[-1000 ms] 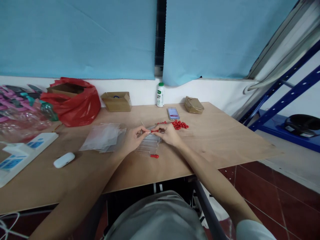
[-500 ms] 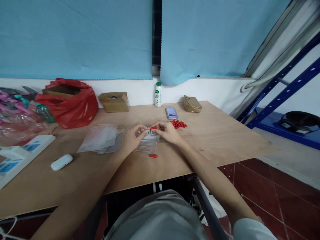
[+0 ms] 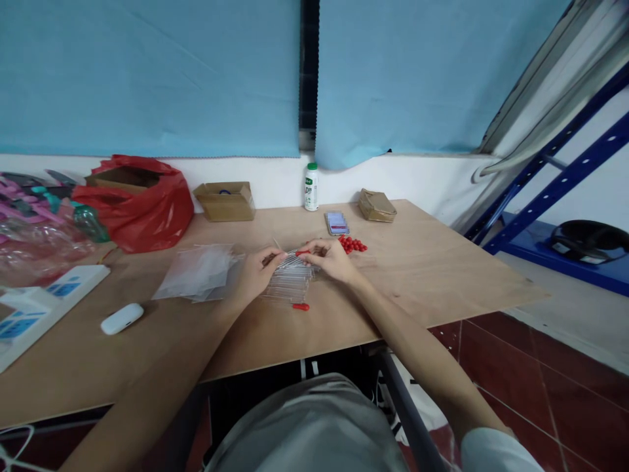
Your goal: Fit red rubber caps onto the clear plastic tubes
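Observation:
Over the middle of the wooden table (image 3: 442, 275), my left hand (image 3: 255, 272) pinches a thin clear tube (image 3: 287, 257) at its left end. My right hand (image 3: 330, 258) pinches the tube's right end, where a small red cap (image 3: 303, 252) sits. Under both hands lies a pile of several clear tubes (image 3: 289, 285). One capped tube with a red tip (image 3: 301, 306) rests at the pile's near edge. A heap of loose red caps (image 3: 352, 244) lies just right of my right hand.
Clear plastic bags (image 3: 199, 270) lie left of the pile. A white case (image 3: 122, 318) and power strip (image 3: 44, 298) sit at the left. A red bag (image 3: 140, 203), cardboard boxes (image 3: 226, 200), a bottle (image 3: 311, 187), a phone (image 3: 337, 223) and a brown packet (image 3: 377, 205) line the back. Blue shelving (image 3: 555, 190) stands right.
My hands stay together over the tube pile; the left hand has slid slightly left along the tube. The camera view shifted a little.

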Available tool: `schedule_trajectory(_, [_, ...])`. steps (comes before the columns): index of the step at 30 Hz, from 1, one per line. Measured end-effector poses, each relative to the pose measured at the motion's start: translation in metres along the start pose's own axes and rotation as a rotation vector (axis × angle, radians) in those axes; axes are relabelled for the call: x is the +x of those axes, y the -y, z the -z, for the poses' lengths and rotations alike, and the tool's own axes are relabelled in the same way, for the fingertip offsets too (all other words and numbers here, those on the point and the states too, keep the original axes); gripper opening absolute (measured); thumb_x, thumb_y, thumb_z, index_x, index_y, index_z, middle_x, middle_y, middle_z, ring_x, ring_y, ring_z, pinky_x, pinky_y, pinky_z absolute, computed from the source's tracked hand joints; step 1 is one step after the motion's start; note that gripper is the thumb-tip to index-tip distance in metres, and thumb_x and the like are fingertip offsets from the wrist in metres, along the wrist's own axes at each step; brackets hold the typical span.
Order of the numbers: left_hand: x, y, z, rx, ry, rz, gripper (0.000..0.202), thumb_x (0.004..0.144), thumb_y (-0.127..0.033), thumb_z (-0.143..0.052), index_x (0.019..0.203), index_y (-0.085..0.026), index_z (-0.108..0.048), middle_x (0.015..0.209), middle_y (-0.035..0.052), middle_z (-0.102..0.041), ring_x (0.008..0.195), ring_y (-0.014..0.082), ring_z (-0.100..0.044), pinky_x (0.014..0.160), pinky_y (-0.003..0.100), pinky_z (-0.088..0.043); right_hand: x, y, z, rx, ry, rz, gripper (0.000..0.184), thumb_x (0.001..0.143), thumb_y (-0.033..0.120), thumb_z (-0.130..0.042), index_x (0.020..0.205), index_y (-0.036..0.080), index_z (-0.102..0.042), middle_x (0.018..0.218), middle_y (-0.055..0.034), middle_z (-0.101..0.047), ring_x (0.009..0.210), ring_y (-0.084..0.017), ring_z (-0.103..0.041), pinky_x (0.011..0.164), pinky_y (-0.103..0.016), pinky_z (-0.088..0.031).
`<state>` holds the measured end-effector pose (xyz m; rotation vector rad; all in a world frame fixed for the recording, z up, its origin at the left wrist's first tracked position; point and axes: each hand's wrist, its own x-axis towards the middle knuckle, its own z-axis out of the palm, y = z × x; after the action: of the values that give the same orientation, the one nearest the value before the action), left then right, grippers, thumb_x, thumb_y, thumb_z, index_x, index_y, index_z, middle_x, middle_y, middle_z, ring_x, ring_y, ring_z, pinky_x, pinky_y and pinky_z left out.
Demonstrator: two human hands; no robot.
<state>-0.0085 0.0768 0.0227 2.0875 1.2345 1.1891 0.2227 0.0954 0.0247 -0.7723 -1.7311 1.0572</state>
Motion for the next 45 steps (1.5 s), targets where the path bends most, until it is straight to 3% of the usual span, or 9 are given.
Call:
schedule_trajectory(15, [-0.003, -0.006, 0.001, -0.057, 0.035, 0.020, 0.033, 0.097, -0.047, -0.057, 0.092, -0.020, -0.074, 0.081, 0.0014, -0.072, 0.073, 0.0163, -0.062, 0.067, 0.026, -0.045, -0.002, 0.000, -0.005, -0.008, -0.014, 0.032, 0.034, 0.079, 0.047, -0.083, 0.093, 0.016, -0.078, 0.077, -0.0051, -0.075, 0.067, -0.016, -0.070, 0.067, -0.031, -0.058])
schedule_trajectory(26, [-0.003, 0.001, -0.003, -0.056, 0.044, 0.034, 0.037, 0.096, -0.052, -0.057, 0.091, -0.020, -0.073, 0.078, 0.0002, -0.068, 0.070, 0.0157, -0.059, 0.064, 0.025, -0.042, -0.005, 0.002, -0.004, -0.064, -0.017, 0.045, 0.034, 0.079, 0.048, -0.083, 0.091, 0.016, -0.079, 0.077, -0.0055, -0.076, 0.069, -0.018, -0.071, 0.067, -0.031, -0.058])
schedule_trajectory(39, [-0.004, 0.002, -0.007, -0.098, 0.047, 0.047, 0.035, 0.096, -0.053, -0.057, 0.090, -0.021, -0.072, 0.077, -0.0005, -0.066, 0.070, 0.0154, -0.058, 0.064, 0.025, -0.043, -0.007, 0.007, -0.002, -0.245, -0.009, 0.160, 0.027, 0.089, 0.044, -0.075, 0.095, 0.019, -0.080, 0.077, -0.0036, -0.077, 0.069, -0.018, -0.071, 0.070, -0.031, -0.056])
schedule_trajectory(45, [-0.003, 0.003, -0.008, -0.113, 0.041, 0.053, 0.033, 0.095, -0.052, -0.059, 0.092, -0.021, -0.074, 0.079, 0.0000, -0.069, 0.072, 0.0158, -0.059, 0.066, 0.026, -0.043, -0.008, 0.012, -0.001, -0.383, -0.014, 0.245, 0.022, 0.092, 0.041, -0.073, 0.095, 0.020, -0.081, 0.091, -0.0057, -0.080, 0.076, -0.018, -0.071, 0.074, -0.030, -0.053])
